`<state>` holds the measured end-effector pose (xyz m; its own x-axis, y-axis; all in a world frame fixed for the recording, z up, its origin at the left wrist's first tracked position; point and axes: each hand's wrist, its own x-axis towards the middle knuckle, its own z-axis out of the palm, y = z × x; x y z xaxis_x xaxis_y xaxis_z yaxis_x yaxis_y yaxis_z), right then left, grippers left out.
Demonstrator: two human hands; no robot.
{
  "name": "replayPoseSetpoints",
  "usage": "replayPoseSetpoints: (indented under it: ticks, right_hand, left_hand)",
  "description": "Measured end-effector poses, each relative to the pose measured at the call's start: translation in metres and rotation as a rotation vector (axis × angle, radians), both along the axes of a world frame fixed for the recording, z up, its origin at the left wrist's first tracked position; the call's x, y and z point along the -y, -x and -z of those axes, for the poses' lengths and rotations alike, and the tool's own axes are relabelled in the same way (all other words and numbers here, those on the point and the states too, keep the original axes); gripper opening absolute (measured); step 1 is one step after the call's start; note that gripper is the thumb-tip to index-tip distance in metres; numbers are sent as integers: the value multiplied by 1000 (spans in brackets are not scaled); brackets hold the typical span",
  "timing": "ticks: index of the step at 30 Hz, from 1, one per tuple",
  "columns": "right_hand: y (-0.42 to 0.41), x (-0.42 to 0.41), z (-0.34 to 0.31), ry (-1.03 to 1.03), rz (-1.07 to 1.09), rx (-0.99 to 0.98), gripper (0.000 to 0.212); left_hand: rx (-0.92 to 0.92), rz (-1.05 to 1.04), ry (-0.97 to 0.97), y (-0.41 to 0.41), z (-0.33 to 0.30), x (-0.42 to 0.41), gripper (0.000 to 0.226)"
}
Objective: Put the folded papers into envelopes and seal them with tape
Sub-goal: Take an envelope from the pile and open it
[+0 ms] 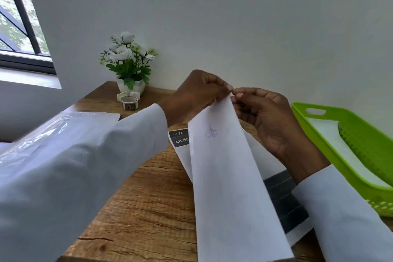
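Envelope upright | L hand + R hand both pinching top edge

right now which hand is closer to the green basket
Right. The right hand pinches the envelope top just left of the green basket. The left hand is further left, on the envelope's other side.

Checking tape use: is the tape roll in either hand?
No. The tape roll sits on the table by the plant, while both hands pinch the envelope.
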<state>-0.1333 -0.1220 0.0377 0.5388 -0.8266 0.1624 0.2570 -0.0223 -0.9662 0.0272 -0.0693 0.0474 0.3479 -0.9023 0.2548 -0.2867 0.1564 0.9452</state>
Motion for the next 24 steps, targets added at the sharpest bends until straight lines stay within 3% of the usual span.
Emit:
replayPoseSetpoints:
  ticks: [7, 9, 12, 16, 20, 24]
  right_hand:
    - [-8, 4, 27, 25, -48, -145, 6]
    - [-8, 3, 39, 89, 51, -250, 6]
    - [0, 11, 51, 384, 262, -539, 10]
    - [10, 18, 54, 550, 240, -812, 13]
    - [11, 15, 58, 517, 195, -907, 19]
    - [16, 19, 55, 366, 131, -835, 17]
  left_hand:
    - [129, 86, -142, -14, 48, -3, 6]
    - [258, 78, -170, -12, 64, -2, 12]
    - [594, 60, -249, -10, 80, 1, 33]
    - [819, 61, -376, -8, 85, 5, 61]
    - [755, 122, -397, -7, 82, 11, 47]
    - [556, 163, -384, -14, 72, 8, 26]
